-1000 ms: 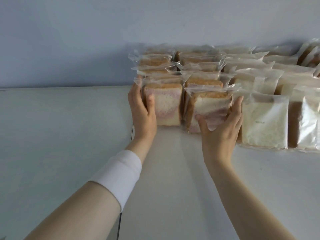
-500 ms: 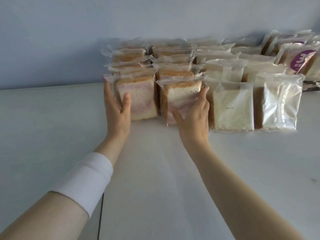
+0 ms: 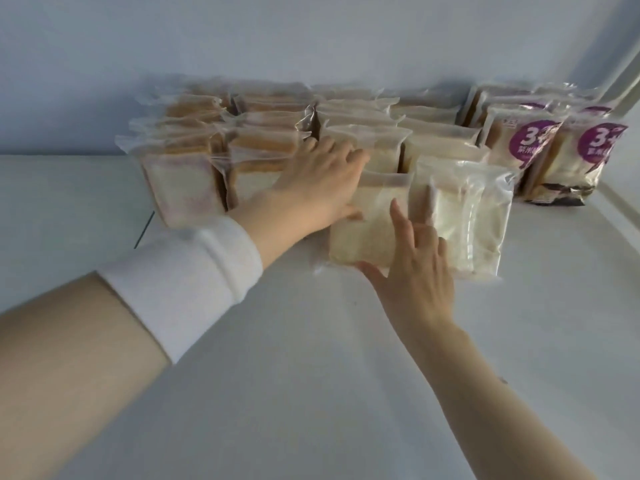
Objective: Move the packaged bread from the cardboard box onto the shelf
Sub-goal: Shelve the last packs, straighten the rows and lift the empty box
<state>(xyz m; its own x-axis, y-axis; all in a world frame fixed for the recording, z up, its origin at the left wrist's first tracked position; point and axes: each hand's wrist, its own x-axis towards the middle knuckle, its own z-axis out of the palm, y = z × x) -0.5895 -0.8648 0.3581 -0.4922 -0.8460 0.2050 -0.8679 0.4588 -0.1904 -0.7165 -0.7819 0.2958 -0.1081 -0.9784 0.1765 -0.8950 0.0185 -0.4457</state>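
White-bread packet [image 3: 367,230] stands before the rows of packets [image 3: 263,140] on the shelf [image 3: 311,358]; the step looks like squaring it into line; next, I judge, a gentle push back. Left hand [image 3: 318,181] reaches across, fingers flat at its top edge; right hand [image 3: 415,271] presses its face, fingers straight, gripping nothing.

We see a broad white wristband [image 3: 183,278] on the left forearm, soft cloth with a raised ridge round it near the left hand [image 3: 318,181] (bare arm shows either side of it). The right hand [image 3: 419,271] and forearm are bare, with one small dark mark [image 3: 503,381].
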